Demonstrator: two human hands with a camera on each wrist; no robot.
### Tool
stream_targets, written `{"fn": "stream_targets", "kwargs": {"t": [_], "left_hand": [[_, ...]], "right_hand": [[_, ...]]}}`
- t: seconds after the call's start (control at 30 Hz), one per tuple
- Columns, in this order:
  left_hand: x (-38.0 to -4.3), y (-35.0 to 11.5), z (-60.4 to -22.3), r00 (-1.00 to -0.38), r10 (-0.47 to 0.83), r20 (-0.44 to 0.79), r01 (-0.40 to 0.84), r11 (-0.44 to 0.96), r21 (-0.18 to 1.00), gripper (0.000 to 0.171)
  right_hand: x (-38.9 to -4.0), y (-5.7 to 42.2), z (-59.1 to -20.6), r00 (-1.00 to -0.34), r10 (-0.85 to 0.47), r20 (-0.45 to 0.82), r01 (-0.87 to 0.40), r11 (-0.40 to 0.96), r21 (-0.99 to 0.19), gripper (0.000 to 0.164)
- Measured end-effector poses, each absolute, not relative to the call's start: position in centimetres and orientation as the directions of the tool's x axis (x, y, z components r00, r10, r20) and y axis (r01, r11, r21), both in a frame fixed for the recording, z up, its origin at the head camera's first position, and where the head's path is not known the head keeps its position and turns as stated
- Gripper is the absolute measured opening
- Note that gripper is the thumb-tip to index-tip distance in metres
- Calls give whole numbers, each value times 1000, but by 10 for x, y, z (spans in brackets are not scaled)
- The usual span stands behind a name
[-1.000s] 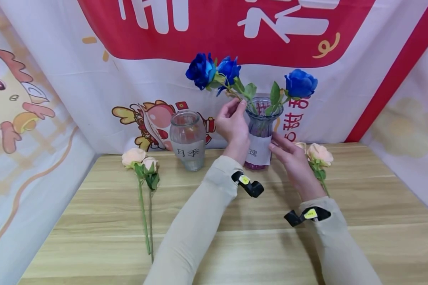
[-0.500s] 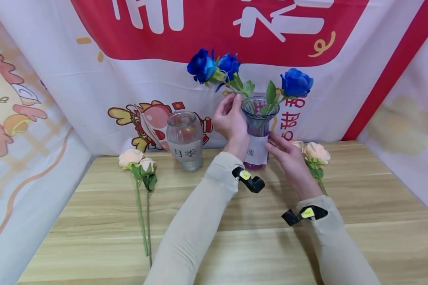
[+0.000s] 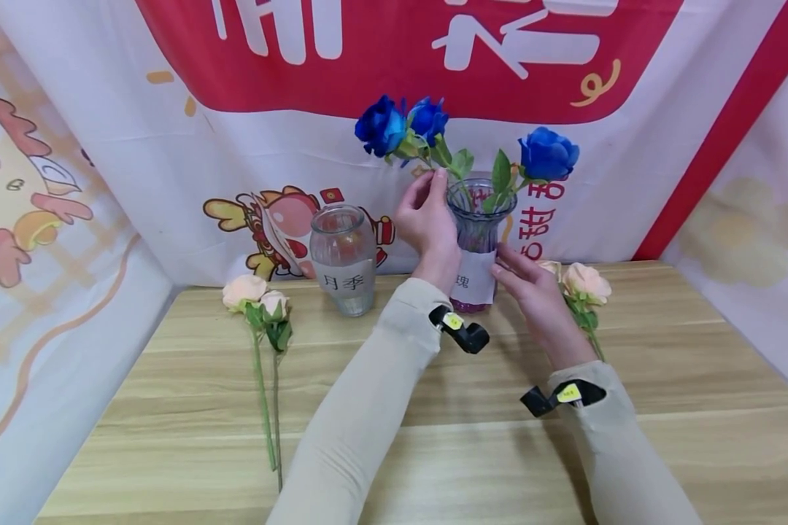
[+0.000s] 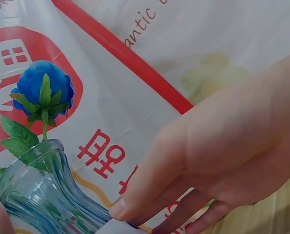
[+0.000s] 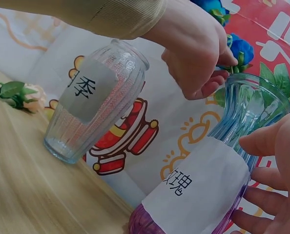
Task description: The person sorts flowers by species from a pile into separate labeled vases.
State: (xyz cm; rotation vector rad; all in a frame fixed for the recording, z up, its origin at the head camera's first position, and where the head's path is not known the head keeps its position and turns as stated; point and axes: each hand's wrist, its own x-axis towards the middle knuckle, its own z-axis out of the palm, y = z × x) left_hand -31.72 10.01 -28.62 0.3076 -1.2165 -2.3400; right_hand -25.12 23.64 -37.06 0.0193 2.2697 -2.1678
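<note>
A fluted glass vase [image 3: 474, 237], bluish above and purple at its base, stands upright with a white paper label. One blue rose [image 3: 548, 153] leans right out of its mouth. Two more blue roses, a front one [image 3: 381, 126] and one behind [image 3: 428, 120], lean left over the rim. My left hand [image 3: 430, 226] pinches a stem of this pair just left of the rim; which of the two stems is hard to tell. Against the vase's right side rests my right hand [image 3: 535, 295], its thumb and fairly straight fingers touching the glass [image 5: 238, 117].
A clear glass vase [image 3: 344, 251] with a labelled front stands to the left. Two pale peach roses [image 3: 244, 292] lie on the wooden table [image 3: 190, 408] at left. More peach blooms [image 3: 586, 283] lie at right, partly behind my right hand. A printed cloth [image 3: 289, 153] hangs behind.
The left pair of blue roses has shifted slightly right, nearer the vase, with my left fingertips a little higher. My right hand stays at the vase's side.
</note>
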Motion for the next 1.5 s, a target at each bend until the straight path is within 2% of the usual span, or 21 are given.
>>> {"fn": "stream_targets", "kwargs": {"t": [0.27,0.4,0.6,0.87,0.97,1.17,1.4,1.5], "left_hand": [[-322,103,-293,-873,-488,-11,205,-387,899,5],[-322,102,-295,-889,-456,-36,194,-447,873,5],[-314,100,-300,-920,-388,-55,210,-608,765,12],[-293,93,-314,-946,-323,-18,185,-584,791,21],[-280,84,-319,-944,-328,23,203,-526,826,27],[-255,45,-320,-899,-394,193,300,-229,926,32],[-248,-17,-320,-778,-491,392,448,4,894,39],[-252,-42,-321,-759,-496,422,464,42,885,44]], "right_hand": [[-251,235,-371,-1000,9,-16,17,43,-999,64],[-251,235,-371,-1000,2,-4,4,44,-999,64],[-252,236,-371,-1000,-2,-10,10,65,-998,65],[-251,236,-368,-999,0,-37,37,71,-997,66],[-251,235,-368,-999,5,-49,49,69,-996,66],[-250,235,-368,-999,3,-43,43,68,-997,65],[-249,236,-368,-999,-6,-43,42,72,-997,65],[-250,237,-369,-999,-7,-43,42,74,-996,66]]}}
